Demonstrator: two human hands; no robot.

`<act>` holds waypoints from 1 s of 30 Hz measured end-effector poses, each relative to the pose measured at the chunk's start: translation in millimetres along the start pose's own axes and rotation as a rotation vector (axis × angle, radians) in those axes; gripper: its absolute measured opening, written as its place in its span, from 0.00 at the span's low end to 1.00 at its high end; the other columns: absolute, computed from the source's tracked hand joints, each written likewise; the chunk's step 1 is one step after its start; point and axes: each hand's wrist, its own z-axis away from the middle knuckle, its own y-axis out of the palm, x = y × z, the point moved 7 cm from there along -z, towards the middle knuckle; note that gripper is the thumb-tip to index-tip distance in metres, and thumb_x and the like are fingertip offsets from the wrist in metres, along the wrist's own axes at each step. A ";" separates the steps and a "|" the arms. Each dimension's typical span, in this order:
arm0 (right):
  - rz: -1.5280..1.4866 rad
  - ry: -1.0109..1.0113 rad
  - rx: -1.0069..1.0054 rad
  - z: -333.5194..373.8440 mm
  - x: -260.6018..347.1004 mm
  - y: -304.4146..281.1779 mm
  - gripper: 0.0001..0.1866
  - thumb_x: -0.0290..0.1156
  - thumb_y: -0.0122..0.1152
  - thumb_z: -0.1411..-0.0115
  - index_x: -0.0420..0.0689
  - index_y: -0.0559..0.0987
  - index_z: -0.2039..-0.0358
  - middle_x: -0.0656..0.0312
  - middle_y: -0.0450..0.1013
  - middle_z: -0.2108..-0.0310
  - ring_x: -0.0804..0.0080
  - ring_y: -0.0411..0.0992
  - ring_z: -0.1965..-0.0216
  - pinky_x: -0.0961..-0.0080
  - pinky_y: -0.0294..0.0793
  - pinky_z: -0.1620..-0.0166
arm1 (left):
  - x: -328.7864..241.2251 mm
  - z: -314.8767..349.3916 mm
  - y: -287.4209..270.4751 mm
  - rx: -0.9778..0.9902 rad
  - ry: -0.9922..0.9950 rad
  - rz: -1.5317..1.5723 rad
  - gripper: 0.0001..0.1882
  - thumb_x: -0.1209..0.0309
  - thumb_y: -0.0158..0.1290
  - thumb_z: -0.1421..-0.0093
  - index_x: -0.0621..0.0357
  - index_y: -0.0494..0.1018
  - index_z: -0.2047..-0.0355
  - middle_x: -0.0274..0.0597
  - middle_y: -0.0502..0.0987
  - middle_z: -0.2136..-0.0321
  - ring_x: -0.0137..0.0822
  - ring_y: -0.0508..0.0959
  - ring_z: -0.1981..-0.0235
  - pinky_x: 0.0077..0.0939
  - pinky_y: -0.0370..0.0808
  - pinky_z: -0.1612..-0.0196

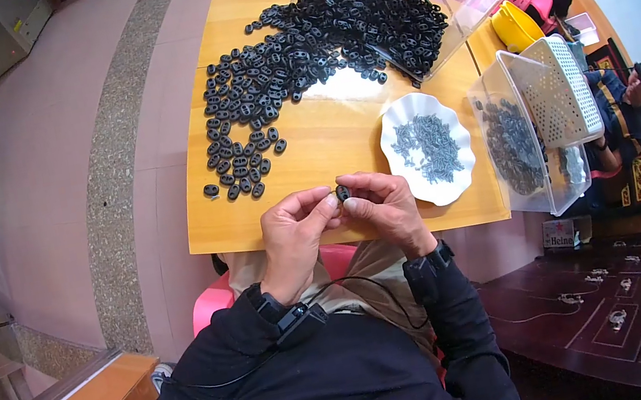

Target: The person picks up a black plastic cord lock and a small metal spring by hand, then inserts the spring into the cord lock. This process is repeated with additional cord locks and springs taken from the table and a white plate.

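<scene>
A small black two-holed oval piece (342, 193) is held up over the table's near edge, between the fingertips of both hands. My left hand (295, 226) pinches it from the left with thumb and forefinger. From the right, my right hand (391, 209) closes thumb and forefinger on it. Many like pieces (245, 162) lie scattered to the left, spreading from a big heap (374, 15) at the far side. Right of my right hand, a white scalloped plate (460, 167) holds a pile of tiny grey slivers (431, 146), too small to make out exactly.
The heap spills from a clear plastic bin (469, 19) tipped on its side. At the table's right stand a clear box (554, 189) of dark pieces, a white perforated basket (558, 89) and a yellow bowl (515, 27). Other people sit farther right, and dark red cabinets (590, 315) stand lower right.
</scene>
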 end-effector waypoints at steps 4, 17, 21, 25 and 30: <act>-0.015 -0.002 0.019 0.8 1.5 2.5 0.16 0.19 0.59 0.42 0.35 0.76 0.52 0.62 0.75 0.62 0.80 0.73 0.62 0.84 0.73 0.56 | 1.1 0.2 0.9 0.014 0.006 0.014 0.08 0.77 0.54 0.41 0.68 0.74 0.61 0.42 0.79 0.69 0.27 0.78 0.71 0.18 0.78 0.65; -0.062 -0.070 0.116 4.1 7.6 1.8 0.16 0.16 0.59 0.44 0.34 0.76 0.53 0.61 0.74 0.61 0.76 0.73 0.60 0.81 0.73 0.55 | 10.4 1.9 7.7 0.122 -0.158 0.188 0.07 0.78 0.55 0.41 0.63 0.74 0.62 0.42 0.79 0.69 0.29 0.79 0.70 0.20 0.79 0.64; -0.070 -0.077 0.111 8.0 14.4 5.5 0.16 0.16 0.59 0.44 0.33 0.76 0.54 0.60 0.74 0.61 0.75 0.73 0.60 0.81 0.74 0.55 | 10.0 4.0 12.1 0.165 -0.190 0.205 0.07 0.76 0.58 0.42 0.63 0.75 0.63 0.39 0.79 0.70 0.27 0.78 0.71 0.19 0.79 0.65; -0.141 -0.036 0.109 11.5 15.7 10.9 0.14 0.17 0.59 0.43 0.33 0.76 0.54 0.60 0.74 0.61 0.75 0.74 0.61 0.80 0.75 0.56 | 8.7 4.8 15.3 0.213 -0.202 0.189 0.07 0.76 0.56 0.41 0.62 0.73 0.61 0.39 0.78 0.69 0.28 0.78 0.71 0.19 0.79 0.65; -0.079 0.008 0.038 9.4 12.3 8.4 0.15 0.22 0.58 0.40 0.35 0.75 0.53 0.62 0.75 0.61 0.78 0.74 0.61 0.81 0.75 0.57 | 9.5 0.5 16.4 0.201 -0.170 0.187 0.07 0.75 0.55 0.40 0.61 0.73 0.61 0.38 0.78 0.68 0.28 0.78 0.70 0.18 0.78 0.65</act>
